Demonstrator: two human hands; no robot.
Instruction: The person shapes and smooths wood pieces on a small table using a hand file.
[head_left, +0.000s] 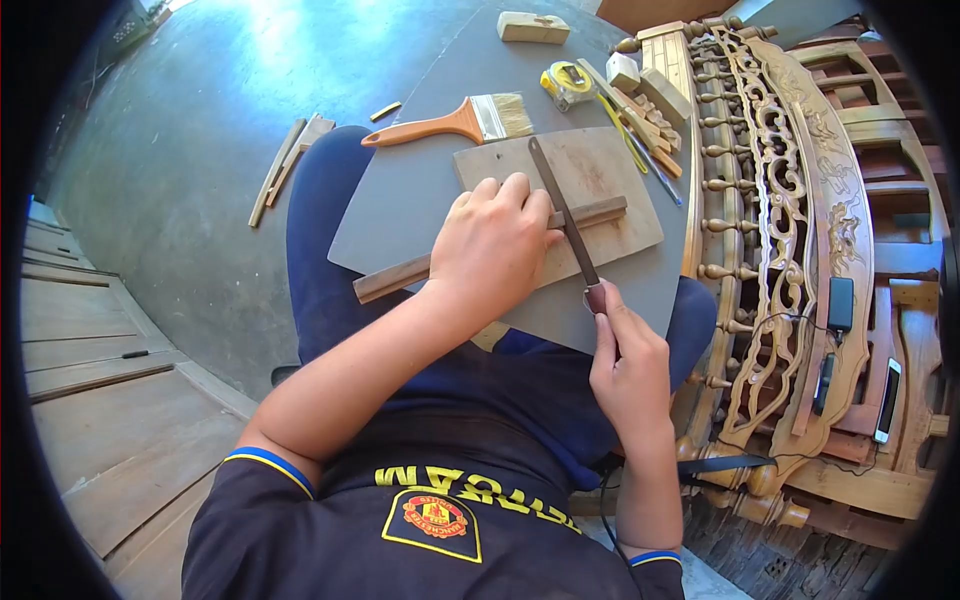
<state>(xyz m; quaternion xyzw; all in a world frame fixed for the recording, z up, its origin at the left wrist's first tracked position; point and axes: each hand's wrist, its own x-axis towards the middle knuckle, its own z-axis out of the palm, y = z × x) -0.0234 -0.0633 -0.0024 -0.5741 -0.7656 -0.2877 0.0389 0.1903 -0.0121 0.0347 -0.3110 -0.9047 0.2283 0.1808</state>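
Observation:
My left hand (492, 238) is wrapped over a narrow wooden strip (395, 278), pressing it against a flat wooden board (622, 165). One end of the strip sticks out to the left past the board, the other to the right of my fingers. In my right hand (632, 365) is the dark red handle of a long flat file (562, 205), thumb and fingers closed round it. The file's blade points away from me and crosses over the strip just right of my left hand. Under the board lies a grey panel (385, 215), between my knees.
On the panel beyond the board are a paintbrush (440, 127), a yellow tape measure (567, 85) and a wood block (533, 28). Wood offcuts (640, 115) and pencils sit at its right. Carved wooden furniture (790, 200) stands close on my right, with a phone (887, 400) on it.

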